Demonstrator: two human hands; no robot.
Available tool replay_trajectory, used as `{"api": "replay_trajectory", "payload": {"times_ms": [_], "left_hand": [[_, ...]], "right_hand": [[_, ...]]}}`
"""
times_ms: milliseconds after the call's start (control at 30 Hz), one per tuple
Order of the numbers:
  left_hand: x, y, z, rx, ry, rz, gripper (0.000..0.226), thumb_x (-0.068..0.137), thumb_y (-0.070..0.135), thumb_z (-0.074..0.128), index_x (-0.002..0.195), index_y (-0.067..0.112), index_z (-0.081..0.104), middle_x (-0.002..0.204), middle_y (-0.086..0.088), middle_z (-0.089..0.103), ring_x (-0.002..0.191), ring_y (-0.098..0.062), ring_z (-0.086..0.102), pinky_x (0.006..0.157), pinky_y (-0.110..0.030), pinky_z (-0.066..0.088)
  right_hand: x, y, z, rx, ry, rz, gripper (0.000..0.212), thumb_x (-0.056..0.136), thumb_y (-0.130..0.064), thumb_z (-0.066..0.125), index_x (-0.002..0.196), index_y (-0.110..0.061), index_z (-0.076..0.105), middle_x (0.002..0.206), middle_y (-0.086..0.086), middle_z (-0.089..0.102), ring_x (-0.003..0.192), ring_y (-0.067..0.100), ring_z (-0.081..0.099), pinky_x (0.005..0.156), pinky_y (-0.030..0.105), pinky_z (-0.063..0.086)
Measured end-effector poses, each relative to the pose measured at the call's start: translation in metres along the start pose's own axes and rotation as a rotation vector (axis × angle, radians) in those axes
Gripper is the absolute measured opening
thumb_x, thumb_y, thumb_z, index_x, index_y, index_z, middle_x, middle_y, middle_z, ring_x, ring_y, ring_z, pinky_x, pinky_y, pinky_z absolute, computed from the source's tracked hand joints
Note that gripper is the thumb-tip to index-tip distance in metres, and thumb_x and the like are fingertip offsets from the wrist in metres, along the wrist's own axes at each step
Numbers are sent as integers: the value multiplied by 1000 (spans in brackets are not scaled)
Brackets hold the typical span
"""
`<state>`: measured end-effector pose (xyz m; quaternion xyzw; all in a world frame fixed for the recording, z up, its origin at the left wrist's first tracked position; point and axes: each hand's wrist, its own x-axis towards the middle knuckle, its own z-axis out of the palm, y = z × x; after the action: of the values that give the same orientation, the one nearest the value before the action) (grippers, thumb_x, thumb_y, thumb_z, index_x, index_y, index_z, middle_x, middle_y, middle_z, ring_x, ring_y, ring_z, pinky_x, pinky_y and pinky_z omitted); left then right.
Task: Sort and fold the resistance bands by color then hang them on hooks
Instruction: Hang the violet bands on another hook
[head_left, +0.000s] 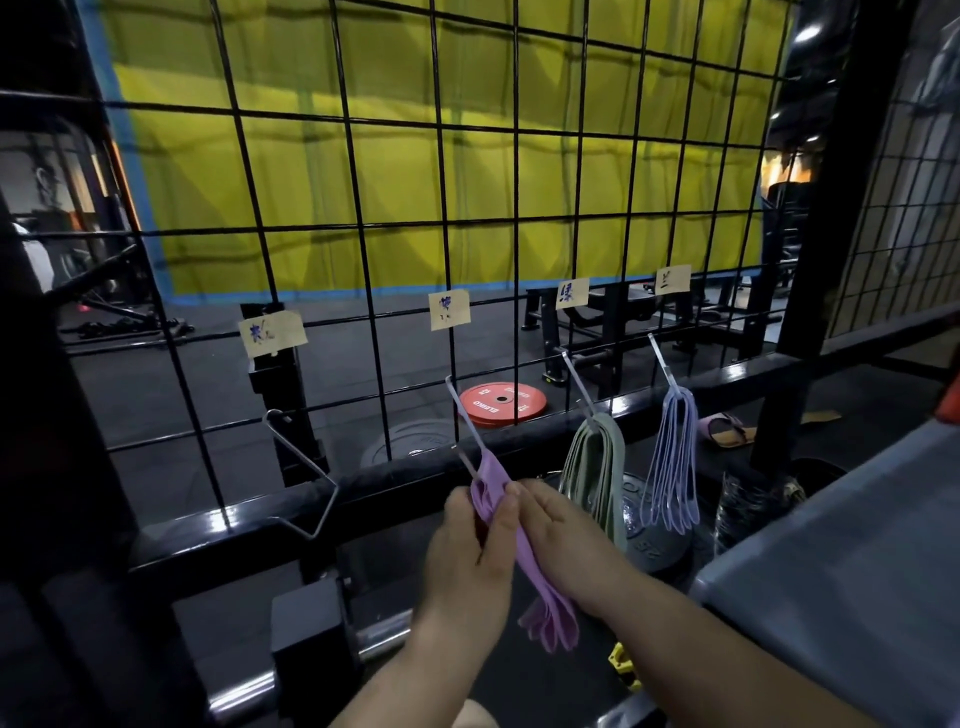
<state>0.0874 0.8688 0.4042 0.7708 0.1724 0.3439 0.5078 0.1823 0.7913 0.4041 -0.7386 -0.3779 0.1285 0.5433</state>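
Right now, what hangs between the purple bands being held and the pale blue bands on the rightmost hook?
Green bands on their own hook hang between the purple bands and the pale blue bands, seen in the head view.

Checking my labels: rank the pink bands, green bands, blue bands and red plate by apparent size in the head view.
1. pink bands, but nearest the camera.
2. green bands and blue bands look alike; unranked.
3. red plate, farther back.
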Motion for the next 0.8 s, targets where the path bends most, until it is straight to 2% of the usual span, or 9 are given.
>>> {"api": "replay_trajectory", "payload": {"times_ms": [133,267,400,500,600,667,733,800], "left_hand": [[1,-7,4,80,-55,-12,17,100,32,39,90,29,53,81,11,59,72,1,56,58,-7,37],[2,-17,7,207,-84,6,19,100,34,37,91,27,52,83,4,62,74,-9,58,64,-25,44],[-7,-17,12,261,-143,-16,30,99,45,34,84,26,51,74,3,61,64,-7,55,53,-18,37],[-14,-22,18,333,-162,-7,40,97,54,29,83,24,52,71,3,62,63,-9,58,56,-24,42],[-17,-27,24,362,-178,-21,31,99,46,32,82,26,48,71,7,58,64,-3,55,54,-20,38],[-18,-32,27,370,-170,-18,27,100,42,34,82,26,47,72,7,57,65,-4,54,55,-22,37],[-20,-39,31,370,-177,-7,31,99,42,35,78,24,48,72,5,58,67,-10,57,59,-28,41],[-25,-44,36,394,-200,16,34,98,47,33,84,24,53,76,4,61,73,-14,59,65,-32,45]], "right_hand": [[-1,12,1,-54,-2,1,38,102,-39,37,97,-11,62,80,5,63,73,12,58,73,31,49],[-4,24,1,-96,29,-3,39,102,-36,37,94,-8,62,72,0,58,67,9,53,65,25,44],[-7,33,1,-123,30,-37,36,102,-33,38,92,-5,59,72,4,57,67,12,54,67,30,46],[-14,45,1,-124,38,-27,33,101,-34,39,93,-10,60,79,10,63,74,17,60,72,31,48],[-19,55,-5,-189,35,-21,31,101,-35,40,88,-15,60,77,3,63,72,12,59,69,27,47],[-21,60,-8,-209,9,-33,31,101,-35,41,85,-17,59,72,-2,59,66,5,55,65,24,44],[-24,65,-11,-205,7,-44,34,100,-39,41,85,-14,58,70,-2,58,66,7,54,66,32,45],[-27,70,-13,-190,15,-56,36,96,-45,41,82,-15,56,69,-2,56,66,11,53,66,37,46]]}}
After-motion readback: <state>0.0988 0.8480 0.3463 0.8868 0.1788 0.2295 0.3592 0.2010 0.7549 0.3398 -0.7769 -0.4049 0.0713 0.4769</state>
